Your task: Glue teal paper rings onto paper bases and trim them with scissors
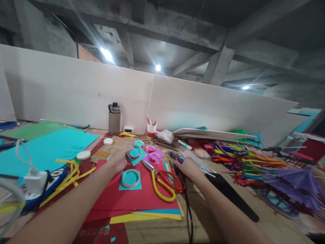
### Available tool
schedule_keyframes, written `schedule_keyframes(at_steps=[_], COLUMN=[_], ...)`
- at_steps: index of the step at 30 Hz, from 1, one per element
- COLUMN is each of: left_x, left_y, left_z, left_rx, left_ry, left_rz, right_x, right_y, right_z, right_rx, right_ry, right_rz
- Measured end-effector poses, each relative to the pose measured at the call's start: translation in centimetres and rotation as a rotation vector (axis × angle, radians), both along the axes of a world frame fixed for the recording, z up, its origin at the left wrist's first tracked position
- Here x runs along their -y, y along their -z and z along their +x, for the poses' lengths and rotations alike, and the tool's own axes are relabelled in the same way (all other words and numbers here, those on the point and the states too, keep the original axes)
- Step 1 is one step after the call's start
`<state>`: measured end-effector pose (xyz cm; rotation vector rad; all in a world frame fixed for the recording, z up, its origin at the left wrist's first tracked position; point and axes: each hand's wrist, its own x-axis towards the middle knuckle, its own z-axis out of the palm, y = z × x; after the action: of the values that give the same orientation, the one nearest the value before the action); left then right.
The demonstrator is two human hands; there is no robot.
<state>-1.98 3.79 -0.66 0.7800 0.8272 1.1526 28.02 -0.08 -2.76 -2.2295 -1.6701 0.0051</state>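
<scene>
My left hand (119, 160) pinches the edge of a cyan paper square (137, 161) with a round paper ring on it, tilted above the red sheets. My right hand (187, 166) is closed around a dark blue glue gun (175, 156), whose black cord (187, 206) trails toward me; the fingers partly hide it. Between my hands lie yellow-handled scissors (162, 189) and orange-handled scissors (177, 184). A second cyan square with a white-edged ring (130, 178) lies flat on the red paper (109, 200). Purple pieces with pink rings (154, 157) lie farther back.
Cyan card (50, 149) and yellow strips (68, 176) cover the left, near a power plug (35, 181). A bottle (114, 118) and a cup of pens (151, 129) stand at the back. Colourful pipe cleaners (241, 159) and a purple paper model (294, 189) occupy the right.
</scene>
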Motion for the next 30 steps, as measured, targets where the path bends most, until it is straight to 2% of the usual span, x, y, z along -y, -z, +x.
schedule_keyframes(at_steps=[3, 5, 6, 8, 9, 11, 14, 16, 20, 23, 27, 30], left_x=[0.2, 0.6, 0.9, 1.5, 1.8, 2.3, 2.9, 3.1, 3.2, 3.1, 2.9, 2.5], left_y=[-0.2, -0.5, -0.6, -0.7, -0.8, -0.7, -0.6, -0.6, -0.9, -1.0, -0.8, -0.6], left_z=[0.2, 0.6, 0.8, 1.2, 1.4, 1.7, 1.9, 1.9, 1.9, 1.8, 1.6, 1.4], left_rx=[0.009, 0.019, 0.037, 0.074, 0.083, 0.082, 0.073, 0.085, 0.093, 0.04, -0.07, -0.094], left_ry=[0.011, 0.027, 0.038, 0.077, 0.098, 0.163, 0.28, 0.314, 0.324, 0.325, 0.33, 0.333], left_rz=[0.008, 0.051, 0.08, 0.139, 0.153, 0.163, 0.175, 0.175, 0.135, 0.164, 0.228, 0.212], right_x=[0.9, 1.6, 1.8, 2.0, 2.0, 1.8, 1.5, 1.5, 2.1, 2.5, 2.9, 3.0], right_y=[-1.0, -1.6, -1.9, -2.4, -2.6, -2.9, -3.2, -3.4, -3.5, -3.6, -3.5, -3.7], right_z=[-1.6, -3.6, -4.9, -7.4, -8.6, -10.4, -11.6, -11.6, -11.1, -11.0, -11.2, -10.8], right_rx=[0.046, 0.042, 0.014, -0.192, -0.257, -0.335, -0.376, -0.366, -0.293, -0.223, -0.19, -0.186], right_ry=[-0.021, -0.131, -0.208, -0.478, -0.566, -0.659, -0.733, -0.765, -0.772, -0.778, -0.806, -0.83], right_rz=[0.13, 0.196, 0.228, 0.339, 0.368, 0.376, 0.406, 0.416, 0.482, 0.527, 0.508, 0.458])
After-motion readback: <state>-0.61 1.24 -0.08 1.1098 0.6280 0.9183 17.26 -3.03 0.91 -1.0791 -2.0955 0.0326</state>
